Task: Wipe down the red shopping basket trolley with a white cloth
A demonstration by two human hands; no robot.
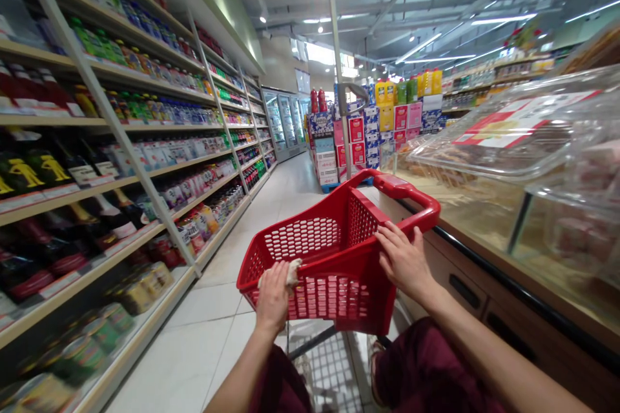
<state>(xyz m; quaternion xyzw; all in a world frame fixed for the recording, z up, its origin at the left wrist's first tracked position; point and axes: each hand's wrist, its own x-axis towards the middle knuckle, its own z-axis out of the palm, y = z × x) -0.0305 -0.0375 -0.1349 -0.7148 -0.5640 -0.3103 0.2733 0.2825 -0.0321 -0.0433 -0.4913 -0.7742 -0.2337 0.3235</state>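
Observation:
A red plastic shopping cart [334, 271] with perforated basket walls stands just in front of me, turned sideways. My left hand [272, 297] is closed over its near rim, with a crumpled whitish cloth [293, 271] pressed under the fingers. Farther right, my right hand [403, 259] curls over the same rim close to the red handle [411, 197], its fingers bent across the edge. The basket's inside shows only in part, and its floor is hidden by the near wall. Below it, parts of a dark frame show above the floor.
Tall shelves [159, 171] of bottles, cans and packs line the left side. At right runs a display counter [465, 251] with clear plastic food containers [513, 129]. Stacked drink boxes [356, 142] stand ahead by a pole. A tiled aisle [285, 187] leads to glass-door fridges [285, 119].

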